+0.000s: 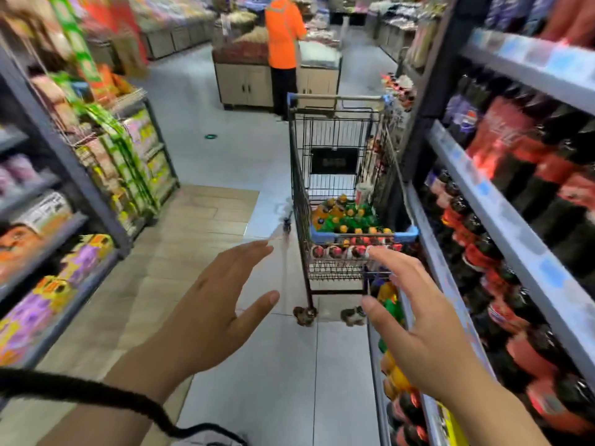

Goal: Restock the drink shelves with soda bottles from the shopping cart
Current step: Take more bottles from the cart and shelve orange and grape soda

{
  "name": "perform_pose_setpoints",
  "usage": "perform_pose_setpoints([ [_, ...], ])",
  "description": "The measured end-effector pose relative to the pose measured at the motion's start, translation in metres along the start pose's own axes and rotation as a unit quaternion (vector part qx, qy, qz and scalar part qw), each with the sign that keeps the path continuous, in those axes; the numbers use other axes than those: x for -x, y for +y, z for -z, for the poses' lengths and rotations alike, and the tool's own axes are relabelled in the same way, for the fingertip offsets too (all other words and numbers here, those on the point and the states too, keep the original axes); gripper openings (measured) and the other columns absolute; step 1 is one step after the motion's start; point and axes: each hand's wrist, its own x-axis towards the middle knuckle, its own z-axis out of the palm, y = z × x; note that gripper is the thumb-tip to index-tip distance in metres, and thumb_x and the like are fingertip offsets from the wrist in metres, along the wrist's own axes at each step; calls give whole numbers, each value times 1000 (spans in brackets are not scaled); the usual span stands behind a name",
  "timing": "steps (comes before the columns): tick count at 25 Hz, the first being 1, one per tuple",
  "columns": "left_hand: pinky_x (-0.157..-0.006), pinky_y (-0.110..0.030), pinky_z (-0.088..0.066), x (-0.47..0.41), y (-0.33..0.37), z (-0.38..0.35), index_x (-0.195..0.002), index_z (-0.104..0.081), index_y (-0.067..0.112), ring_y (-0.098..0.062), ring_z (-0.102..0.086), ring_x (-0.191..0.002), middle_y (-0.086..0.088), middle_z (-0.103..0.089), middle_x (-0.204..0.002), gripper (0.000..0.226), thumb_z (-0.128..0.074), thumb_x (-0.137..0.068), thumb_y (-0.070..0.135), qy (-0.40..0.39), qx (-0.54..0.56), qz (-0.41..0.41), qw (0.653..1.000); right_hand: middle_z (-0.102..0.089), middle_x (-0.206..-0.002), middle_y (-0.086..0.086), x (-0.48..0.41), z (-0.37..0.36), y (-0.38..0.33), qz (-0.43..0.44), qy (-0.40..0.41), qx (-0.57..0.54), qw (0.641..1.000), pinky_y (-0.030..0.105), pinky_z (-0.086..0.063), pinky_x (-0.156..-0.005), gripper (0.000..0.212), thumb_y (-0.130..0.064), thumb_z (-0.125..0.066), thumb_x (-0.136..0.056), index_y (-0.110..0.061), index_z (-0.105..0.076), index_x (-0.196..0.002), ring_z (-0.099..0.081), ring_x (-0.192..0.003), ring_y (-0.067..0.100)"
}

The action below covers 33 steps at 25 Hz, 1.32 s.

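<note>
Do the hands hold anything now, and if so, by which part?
Nothing is held. The left hand and right hand are both open, fingers straight, pointed toward the cart.

A single wide-angle view looks from head height forward and down along a shop aisle, its edges bent by the lens. The left hand (pixel 212 313) and right hand (pixel 428 329) lie nearest, low in the frame, with the shopping cart (pixel 335 136) just beyond them at centre. The drink shelves (pixel 502 220) run close along the right edge and the snack shelves (pixel 64 156) along the left

Motion blur smears the drink shelves (pixel 502 220) and bottle labels.
</note>
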Motion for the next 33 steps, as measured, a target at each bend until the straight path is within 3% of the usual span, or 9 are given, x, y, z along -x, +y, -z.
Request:
perform_pose_setpoints([
  [2, -114, -22, -29, -34, -28, -10, -148, -41, 24, -3, -37, -137, 19, -39, -143, 61, -44, -97, 56, -6, 8, 1, 1000, -40, -149, -31, -41, -17, 19, 8, 4, 1, 1000, 30, -36, -115, 56, -59, -48, -92, -41, -44, -144, -35, -143, -3],
  [6, -111, -6, -20, -123, -92, -37, -147, -42, 21, 0, -37, -134, 12, -45, -144, 60, -48, -97, 53, -29, 37, -16, 999, -45, -144, -30, -121, -47, 54, 0, 38, -5, 999, 23, -37, -112, 53, -52, -52, -93, -35, -50, -143, -40, -141, 0],
  [11, -106, 0, -19, -247, -164, -66, -146, -39, 25, 3, -37, -131, 10, -45, -144, 56, -53, -96, 46, -101, 85, -59, 990, -46, -142, -27, -214, -73, 87, -58, 91, -6, 994, 17, -33, -112, 49, -48, -53, -93, -34, -50, -140, -42, -139, 2],
  [17, -102, -4, -27, -378, -218, -127, -141, -41, 26, -1, -44, -123, 9, -49, -136, 52, -52, -95, 47, -154, 112, -118, 975, -48, -138, -26, -286, -87, 146, -147, 147, 2, 978, 4, -32, -102, 43, -45, -55, -93, -37, -54, -135, -47, -130, -3],
  [19, -96, -7, -32, -413, -235, -155, -140, -39, 32, 8, -43, -118, 14, -46, -135, 52, -50, -93, 52, -168, 113, -121, 972, -47, -138, -29, -309, -91, 171, -181, 158, -11, 971, 3, -32, -100, 41, -45, -55, -91, -42, -53, -132, -47, -129, -6],
  [22, -89, -4, -32, -468, -264, -190, -138, -37, 38, 21, -37, -110, 18, -44, -134, 52, -52, -90, 53, -179, 95, -110, 973, -50, -140, -21, -351, -97, 219, -147, 188, -4, 971, 12, -36, -106, 40, -40, -58, -94, -31, -54, -133, -49, -133, 2],
  [27, -97, -9, -29, -556, -312, -218, -140, -39, 30, 6, -41, -120, 9, -47, -139, 56, -52, -91, 55, -194, 95, -126, 968, -48, -136, -32, -425, -100, 264, -212, 169, -37, 962, 8, -39, -101, 44, -51, -58, -89, -40, -53, -131, -50, -129, -4],
  [30, -98, -5, -29, -608, -340, -237, -137, -40, 29, 4, -42, -120, 9, -49, -136, 55, -57, -91, 52, -192, 101, -142, 966, -47, -135, -34, -472, -108, 279, -223, 180, -26, 958, 19, -43, -102, 42, -56, -55, -88, -54, -47, -130, -50, -129, -4],
  [33, -99, -23, -37, -660, -373, -268, -137, -39, 30, -4, -46, -123, 7, -48, -137, 57, -54, -90, 57, -227, 125, -166, 951, -47, -135, -32, -516, -133, 301, -246, 201, -30, 948, 28, -45, -101, 43, -56, -58, -89, -48, -47, -130, -51, -129, 0],
])
